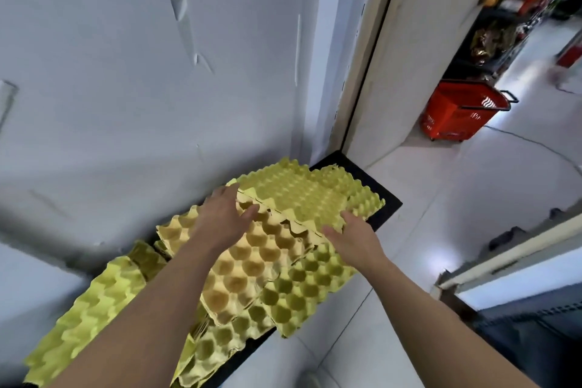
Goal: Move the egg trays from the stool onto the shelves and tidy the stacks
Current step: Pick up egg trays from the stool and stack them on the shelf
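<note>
Yellow-green and tan paper egg trays lie in loose, overlapping piles on a black shelf surface (382, 198) against a white wall. The far pile (302, 192) lies bumps up. My left hand (225, 217) grips its left edge, thumb curled over the rim. My right hand (356, 238) holds the pile's near right edge, fingers under it. Below them a tan tray (248, 264) and a green tray (302, 290) lie cups up and askew. Another green pile (91, 318) slopes down at the lower left.
A white wall (141, 88) rises right behind the trays. A doorway post (362, 57) stands to the right. Beyond it are a red shopping basket (463, 113) on a pale tiled floor (441, 214) and stocked shelves (504, 9). A counter edge (519, 249) runs along the right.
</note>
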### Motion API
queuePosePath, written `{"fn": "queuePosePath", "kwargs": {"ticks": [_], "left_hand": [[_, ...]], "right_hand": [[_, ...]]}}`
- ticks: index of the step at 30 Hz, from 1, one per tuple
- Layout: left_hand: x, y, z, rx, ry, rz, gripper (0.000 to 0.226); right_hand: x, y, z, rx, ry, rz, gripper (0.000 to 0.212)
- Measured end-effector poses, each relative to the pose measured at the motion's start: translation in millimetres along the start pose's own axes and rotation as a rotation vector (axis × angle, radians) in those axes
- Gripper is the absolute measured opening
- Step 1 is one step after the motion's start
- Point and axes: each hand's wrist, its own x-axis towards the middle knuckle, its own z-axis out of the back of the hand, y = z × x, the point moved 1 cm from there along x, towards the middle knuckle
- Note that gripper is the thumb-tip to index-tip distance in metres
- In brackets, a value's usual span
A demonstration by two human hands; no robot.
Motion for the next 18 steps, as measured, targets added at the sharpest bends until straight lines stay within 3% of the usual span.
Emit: {"fn": "queuePosePath", "kwargs": {"ticks": [13, 18], "left_hand": [[98.6, 24.8, -40.9, -0.016, 0.251, 0.148, 0.100], [107.5, 32.9, -52.6, -0.050, 0.308, 0.172, 0.091]], "right_hand": [[63.3, -9.9, -38.3, 0.240, 0.203, -0.183, 0.093], [61.2, -14.0, -46.6, 0.410, 0.183, -0.318, 0.085]]}}
